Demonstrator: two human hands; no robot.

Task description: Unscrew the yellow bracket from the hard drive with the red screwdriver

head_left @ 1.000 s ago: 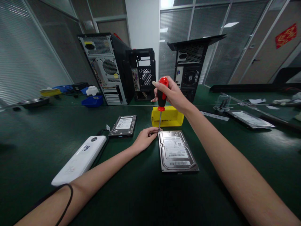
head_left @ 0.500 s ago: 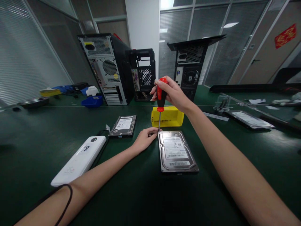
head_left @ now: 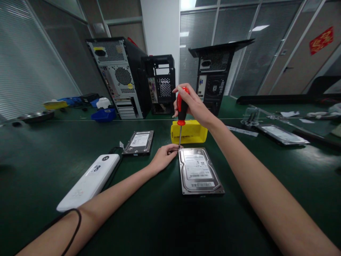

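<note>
My right hand (head_left: pixel 191 103) is wrapped round the red and black handle of a screwdriver (head_left: pixel 182 112), which stands nearly upright. Its shaft runs down to the far left corner of a silver hard drive (head_left: pixel 199 170) lying label up on the table. At that same corner, the curled fingers of my left hand (head_left: pixel 166 155) press against the drive, close beside the screwdriver's tip. The tip itself and any screw under it are too small to make out. Just behind the drive, a yellow plastic bin (head_left: pixel 190 131) lies with its opening towards me.
Left of my hands are a second hard drive (head_left: pixel 140 143) and a white power bank (head_left: pixel 89 181) with a black cable. Computer cases (head_left: pixel 119 78) stand along the back. At right lie another drive (head_left: pixel 282 134) and a clear plastic holder (head_left: pixel 250 115). The table (head_left: pixel 149 224) is dark green.
The fingers of my right hand have shifted round the top of the screwdriver handle. My left hand and the hard drive keep their places; the whole view has moved slightly.
</note>
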